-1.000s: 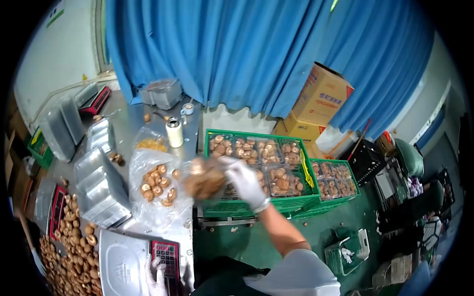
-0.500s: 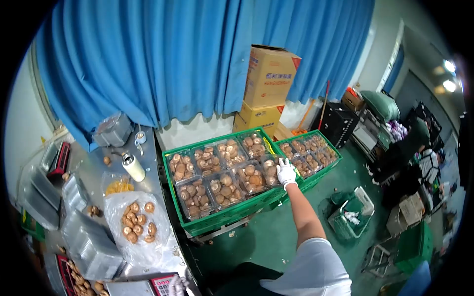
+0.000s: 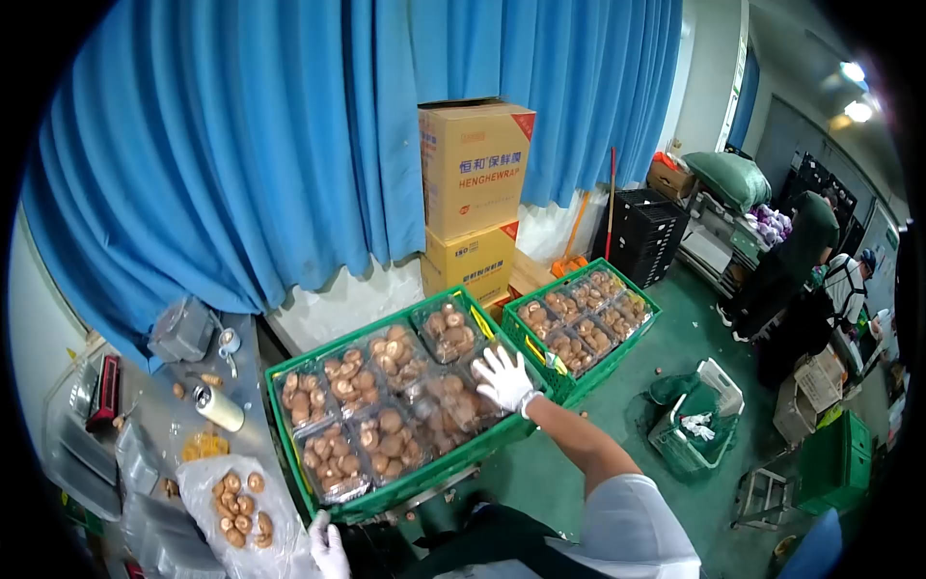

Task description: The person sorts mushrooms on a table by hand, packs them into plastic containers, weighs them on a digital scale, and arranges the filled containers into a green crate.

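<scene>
My right hand (image 3: 506, 379), in a white glove, has its fingers spread over the right end of a green crate (image 3: 405, 497). Beneath and beside it is a clear plastic pack of brown mushrooms (image 3: 451, 410), partly covered by the hand. Other mushroom packs (image 3: 391, 442) fill the crate in two rows. Low in the view, my left hand (image 3: 329, 548), also gloved, is near the crate's front left corner with fingers extended and nothing visible in them. Loose mushrooms (image 3: 236, 507) lie on a plastic bag (image 3: 198, 482) to its left.
A second green crate of mushroom packs (image 3: 584, 323) adjoins on the right. Stacked cartons (image 3: 473, 179) stand behind, before a blue curtain. The left table bears a pale bottle (image 3: 220, 409) and empty plastic trays (image 3: 159, 531). A basket (image 3: 694, 420) sits on the floor; people stand far right.
The view has shifted, bringing the crates lower and leftward. My right hand's fingers have spread over the crate's right end. My left hand has moved from beside the scale toward the crate's corner.
</scene>
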The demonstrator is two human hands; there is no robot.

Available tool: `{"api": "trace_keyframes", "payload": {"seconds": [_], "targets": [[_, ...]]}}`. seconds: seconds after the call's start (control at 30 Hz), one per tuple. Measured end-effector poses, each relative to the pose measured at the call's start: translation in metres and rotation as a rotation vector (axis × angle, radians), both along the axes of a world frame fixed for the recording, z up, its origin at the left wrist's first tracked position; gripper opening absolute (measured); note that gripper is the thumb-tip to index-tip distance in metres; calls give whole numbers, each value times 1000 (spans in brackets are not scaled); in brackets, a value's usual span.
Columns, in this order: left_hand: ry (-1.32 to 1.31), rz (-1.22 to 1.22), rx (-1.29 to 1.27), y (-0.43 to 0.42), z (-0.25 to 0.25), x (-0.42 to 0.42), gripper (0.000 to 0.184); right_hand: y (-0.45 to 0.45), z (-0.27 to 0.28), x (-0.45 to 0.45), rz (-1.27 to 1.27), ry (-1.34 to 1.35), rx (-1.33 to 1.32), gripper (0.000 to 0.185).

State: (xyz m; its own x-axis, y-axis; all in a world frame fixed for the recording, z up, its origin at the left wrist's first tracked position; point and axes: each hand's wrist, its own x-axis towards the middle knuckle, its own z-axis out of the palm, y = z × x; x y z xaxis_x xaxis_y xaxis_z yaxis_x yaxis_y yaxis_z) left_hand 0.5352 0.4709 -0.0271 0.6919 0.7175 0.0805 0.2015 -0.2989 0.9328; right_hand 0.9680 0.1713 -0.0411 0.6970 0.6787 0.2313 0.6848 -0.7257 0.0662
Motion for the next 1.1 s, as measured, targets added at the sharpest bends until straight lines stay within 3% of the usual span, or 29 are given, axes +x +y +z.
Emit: {"api": "trace_keyframes", "payload": {"seconds": [0.1,0.17,0.23,0.3,0.33,0.37,0.43,0.6,0.7,0.77,0.97,1.1], "targets": [[41,280,302,27,0,70,42,-8,30,22,151,166,112,64],[79,352,407,87,-48,100,54,-18,38,46,39,244,421,67],[59,300,85,123,-69,127,56,-23,5,76,-172,216,476,76],[249,328,166,129,-48,151,55,-17,-14,93,-216,652,601,80],[231,318,192,146,-57,156,52,-10,-2,95,-297,744,578,80],[236,348,216,150,-52,164,52,-4,13,93,-380,842,554,81],[241,390,234,141,-28,183,51,-5,8,100,-275,927,840,70],[157,369,250,104,35,263,49,-4,-16,126,-323,1087,939,56],[81,292,211,68,76,312,48,-39,23,128,-412,1124,1006,54],[55,230,169,40,98,338,48,-74,55,142,-438,1398,1162,53],[-18,98,22,-80,135,403,46,-201,53,223,-436,1285,1233,51],[-49,8,-13,-171,151,439,46,-310,57,321,-364,973,1174,41]]}}
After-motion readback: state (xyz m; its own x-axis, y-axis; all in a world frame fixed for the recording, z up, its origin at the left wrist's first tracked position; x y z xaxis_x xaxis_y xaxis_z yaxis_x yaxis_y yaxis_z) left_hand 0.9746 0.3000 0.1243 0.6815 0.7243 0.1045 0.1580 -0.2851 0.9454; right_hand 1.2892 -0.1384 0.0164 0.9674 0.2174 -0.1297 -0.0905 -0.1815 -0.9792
